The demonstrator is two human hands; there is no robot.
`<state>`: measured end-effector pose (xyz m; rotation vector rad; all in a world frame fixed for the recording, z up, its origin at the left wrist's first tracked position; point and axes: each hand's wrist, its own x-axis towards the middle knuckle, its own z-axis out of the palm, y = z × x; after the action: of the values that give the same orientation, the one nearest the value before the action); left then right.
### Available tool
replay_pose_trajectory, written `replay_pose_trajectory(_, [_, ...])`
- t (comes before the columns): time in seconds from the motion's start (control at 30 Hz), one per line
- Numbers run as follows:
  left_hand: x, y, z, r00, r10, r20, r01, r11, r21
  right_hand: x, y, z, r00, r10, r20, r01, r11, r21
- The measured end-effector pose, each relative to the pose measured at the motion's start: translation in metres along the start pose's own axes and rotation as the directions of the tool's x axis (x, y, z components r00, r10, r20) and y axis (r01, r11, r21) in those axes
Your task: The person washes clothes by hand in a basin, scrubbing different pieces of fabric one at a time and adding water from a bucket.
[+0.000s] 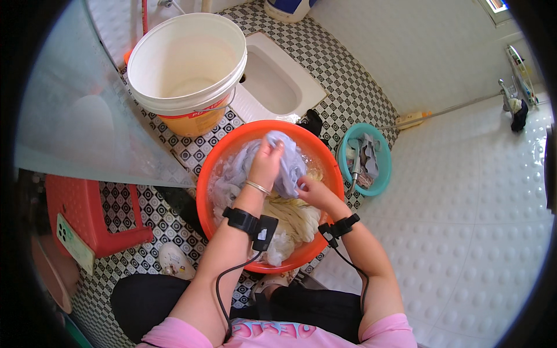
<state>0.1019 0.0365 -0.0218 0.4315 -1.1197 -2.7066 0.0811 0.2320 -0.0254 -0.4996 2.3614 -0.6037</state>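
Note:
A large orange plastic basin [203, 209] stands on the floor before me, with wet laundry and soapy water in it. Over its middle, my left hand [268, 158] grips a pale lavender cloth garment [288, 167], lifted partly above the rest. My right hand [314, 191] pinches the lower right edge of that same garment. Beneath lies a bunched cream-yellow cloth [291, 217], and whitish fabric [278, 250] fills the near side. Sheer pale fabric [226, 178] spreads along the left of the basin.
A white plastic bucket [187, 56] stands behind left, beside a squat toilet [278, 82]. At the right, a turquoise basin [386, 174] holds clothes and a shower head [356, 167]. A glass door panel [100, 130] and a red plastic stool [78, 209] with a phone [75, 243] flank my left.

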Motion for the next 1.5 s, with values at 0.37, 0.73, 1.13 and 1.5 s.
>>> replay_pose_trajectory(0.37, [-0.013,0.032,-0.003,0.961,-0.191,0.2,0.203,0.978,-0.04,0.028,-0.044,-0.032,0.86,-0.352,-0.368,0.407,0.91,0.079])
replay_pose_trajectory(0.73, [-0.04,0.005,0.003,0.971,-0.209,-0.113,0.189,0.391,0.901,0.021,-0.044,-0.066,0.899,-0.011,-0.437,0.355,0.602,0.715])
replay_pose_trajectory(1.13, [0.006,0.038,-0.01,0.978,-0.193,-0.082,0.173,0.964,-0.201,0.01,-0.064,-0.084,0.563,-0.23,-0.794,0.319,0.947,-0.049])
replay_pose_trajectory(1.5, [-0.007,-0.027,-0.08,0.789,-0.246,-0.563,0.215,0.969,-0.123,0.01,-0.069,0.021,0.895,-0.033,0.444,0.209,0.912,-0.353])
